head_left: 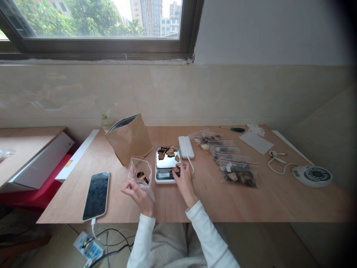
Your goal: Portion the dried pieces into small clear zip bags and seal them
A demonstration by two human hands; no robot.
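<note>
Clear red-edged zip bag (pixel 141 172) stands open in the left hand (pixel 138 195), gripped from below, with dark dried slices inside. The right hand (pixel 185 180) pinches a brown dried slice (pixel 175 170) above the white digital scale (pixel 164 175), whose steel pan (pixel 167 162) holds more slices.

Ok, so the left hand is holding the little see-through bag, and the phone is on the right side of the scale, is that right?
Not quite: the head view shows the phone on the left side of the scale, not the right. The left hand is holding the little see-through bag.
</note>
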